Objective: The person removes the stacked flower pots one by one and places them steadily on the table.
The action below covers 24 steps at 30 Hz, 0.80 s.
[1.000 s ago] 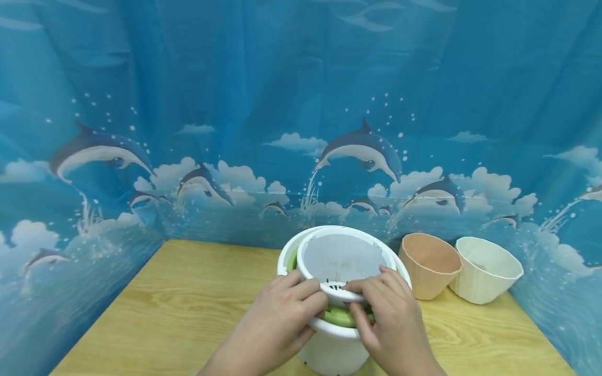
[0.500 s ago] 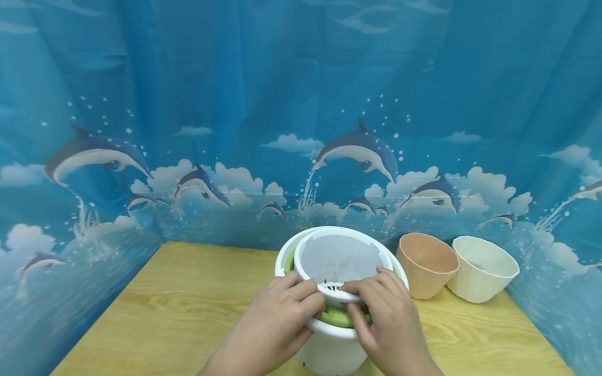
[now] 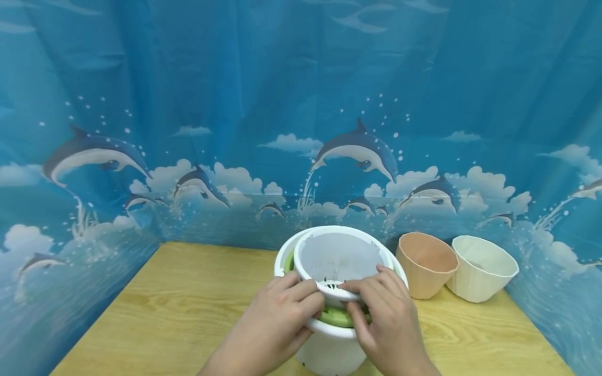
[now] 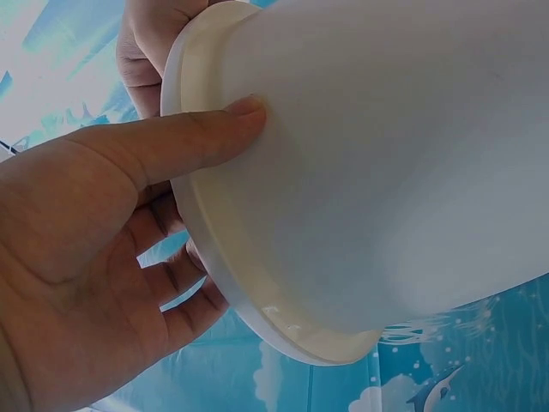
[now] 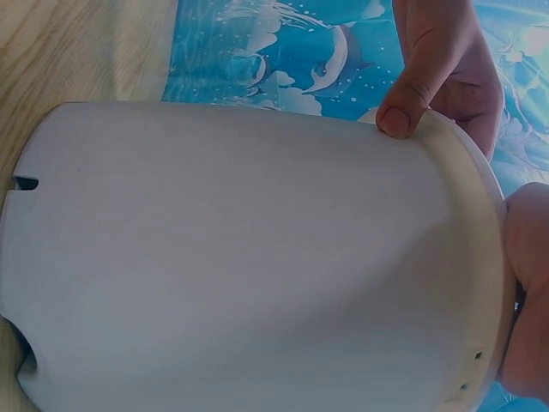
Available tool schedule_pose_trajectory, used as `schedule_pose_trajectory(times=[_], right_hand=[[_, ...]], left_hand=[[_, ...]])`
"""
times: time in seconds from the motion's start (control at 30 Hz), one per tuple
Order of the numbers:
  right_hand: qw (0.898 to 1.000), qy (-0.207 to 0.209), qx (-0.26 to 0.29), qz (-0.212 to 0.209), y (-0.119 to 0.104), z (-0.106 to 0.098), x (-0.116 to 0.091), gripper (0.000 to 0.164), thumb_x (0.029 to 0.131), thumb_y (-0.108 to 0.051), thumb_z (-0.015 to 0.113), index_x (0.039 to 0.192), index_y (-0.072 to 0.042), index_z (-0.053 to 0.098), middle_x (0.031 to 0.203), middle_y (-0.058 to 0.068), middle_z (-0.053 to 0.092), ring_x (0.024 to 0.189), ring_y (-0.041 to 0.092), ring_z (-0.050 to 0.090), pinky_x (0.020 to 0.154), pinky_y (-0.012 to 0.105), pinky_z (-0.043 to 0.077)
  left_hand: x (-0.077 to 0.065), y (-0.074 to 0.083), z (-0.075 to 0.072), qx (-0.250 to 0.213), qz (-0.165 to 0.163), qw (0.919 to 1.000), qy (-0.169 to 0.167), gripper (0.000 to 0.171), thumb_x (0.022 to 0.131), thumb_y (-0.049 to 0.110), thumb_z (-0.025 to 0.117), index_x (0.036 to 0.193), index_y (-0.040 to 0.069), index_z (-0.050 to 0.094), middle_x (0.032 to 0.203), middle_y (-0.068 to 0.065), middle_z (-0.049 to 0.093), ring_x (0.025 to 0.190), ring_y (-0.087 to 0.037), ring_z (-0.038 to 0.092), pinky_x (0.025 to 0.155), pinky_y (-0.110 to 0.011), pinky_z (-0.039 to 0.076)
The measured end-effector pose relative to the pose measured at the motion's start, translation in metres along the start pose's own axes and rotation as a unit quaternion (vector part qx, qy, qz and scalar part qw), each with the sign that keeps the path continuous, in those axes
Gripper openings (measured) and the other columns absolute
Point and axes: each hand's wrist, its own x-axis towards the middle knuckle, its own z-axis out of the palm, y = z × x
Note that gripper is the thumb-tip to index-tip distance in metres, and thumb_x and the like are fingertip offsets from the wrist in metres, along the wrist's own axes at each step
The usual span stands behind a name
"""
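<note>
A large white flowerpot stands upright on the table in the head view, with a green pot nested inside it. Set into both is a smaller white pot with a slotted bottom, tilted a little. My left hand grips the left front of the stack, fingers curled at the rims. In the left wrist view its thumb presses the outer white wall below the rim. My right hand pinches the inner pot's front rim, fingers over it and thumb beneath. In the right wrist view that hand is cut off at the edge.
An orange faceted pot and a cream faceted pot stand side by side at the back right. The wooden table ends against a blue dolphin-print curtain behind and at both sides.
The head view has shifted slightly, so everything sits a little further left in it. Both hands and the nested pots keep the same positions relative to each other.
</note>
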Motion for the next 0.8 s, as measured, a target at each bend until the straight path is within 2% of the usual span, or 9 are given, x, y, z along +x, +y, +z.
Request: schedule_pose_trajectory(times=[0.17, 0.33, 0.57, 0.8], right_hand=[[1.0, 0.007, 0.001, -0.003, 0.001, -0.0002, 0.0011, 0.019, 0.079, -0.011, 0.067, 0.096, -0.016, 0.071, 0.088, -0.006, 0.07, 0.083, 0.015, 0.06, 0.107, 0.042, 0.037], [1.0, 0.015, 0.002, -0.006, 0.0012, 0.0013, -0.0003, 0.018, 0.079, -0.012, 0.067, 0.096, -0.017, 0.071, 0.087, -0.007, 0.07, 0.083, 0.015, 0.06, 0.107, 0.042, 0.037], [0.998, 0.058, 0.004, -0.034, 0.0025, 0.0052, 0.0013, 0.016, 0.084, -0.017, 0.06, 0.094, -0.015, 0.072, 0.086, -0.006, 0.069, 0.08, 0.015, 0.059, 0.111, 0.037, 0.035], [0.997, 0.069, 0.012, -0.037, 0.0035, 0.0069, 0.0013, 0.016, 0.085, -0.017, 0.059, 0.094, -0.014, 0.072, 0.085, -0.006, 0.069, 0.08, 0.015, 0.059, 0.112, 0.036, 0.034]], left_hand=[[0.0009, -0.0005, 0.0008, 0.009, 0.006, 0.9999, 0.008, 0.02, 0.083, 0.027, 0.08, 0.094, 0.026, 0.063, 0.103, 0.015, 0.066, 0.089, -0.008, 0.054, 0.079, -0.029, 0.051], [0.0002, 0.0008, 0.0003, 0.006, 0.0, 1.0, 0.0, 0.018, 0.084, 0.026, 0.08, 0.093, 0.025, 0.064, 0.102, 0.015, 0.066, 0.088, -0.008, 0.054, 0.078, -0.029, 0.051], [0.0006, 0.0012, -0.0007, 0.005, 0.0, 1.0, 0.003, 0.018, 0.084, 0.026, 0.08, 0.092, 0.025, 0.064, 0.102, 0.016, 0.066, 0.087, -0.008, 0.053, 0.078, -0.029, 0.05], [0.0012, 0.0003, -0.0004, 0.005, 0.004, 1.0, 0.001, 0.018, 0.083, 0.025, 0.08, 0.092, 0.025, 0.064, 0.101, 0.016, 0.066, 0.086, -0.008, 0.053, 0.077, -0.028, 0.05]])
